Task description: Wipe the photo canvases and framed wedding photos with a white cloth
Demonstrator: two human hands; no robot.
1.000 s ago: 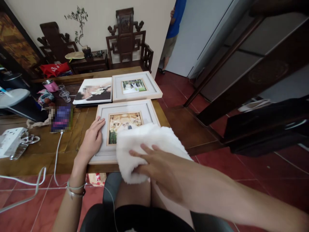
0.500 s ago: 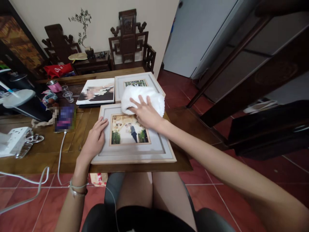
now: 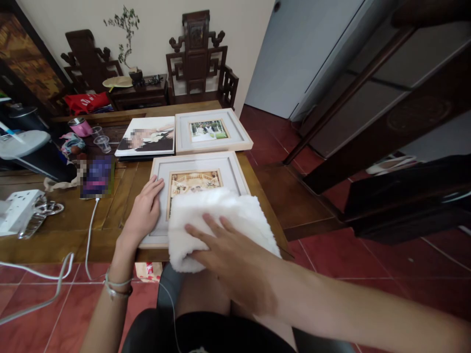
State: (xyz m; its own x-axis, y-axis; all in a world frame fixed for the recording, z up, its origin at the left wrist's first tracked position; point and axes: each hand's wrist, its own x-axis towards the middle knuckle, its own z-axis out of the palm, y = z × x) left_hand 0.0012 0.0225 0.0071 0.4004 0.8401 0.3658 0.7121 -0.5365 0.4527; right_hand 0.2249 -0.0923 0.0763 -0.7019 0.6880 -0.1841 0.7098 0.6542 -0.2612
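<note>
A light wooden picture frame [image 3: 241, 177] lies flat at the near edge of the table. My left hand [image 3: 145, 208] rests on its left side, fingers stretched over the border, holding nothing up. In my right hand [image 3: 231, 260] is a folded, fluffy white cloth [image 3: 221, 206]; the fingers are spread over its top and the thumb lies by its near fold. The cloth covers the lower right of the frame and part of its photo [image 3: 195, 181], and reaches past the near edge.
Behind are a second picture frame [image 3: 213, 145] and a white photo panel [image 3: 147, 139]. To the left stand a lidded black cup [image 3: 47, 157], a pink mug [image 3: 81, 128], small clear cups [image 3: 102, 143], a power strip [image 3: 20, 211] and a white cable [image 3: 91, 235]. A dark wooden chair [image 3: 196, 59] stands beyond.
My right hand has drawn the white cloth from the frame's far edge toward me, over its near right part. The far frame is uncovered now. My left hand stays in place.
</note>
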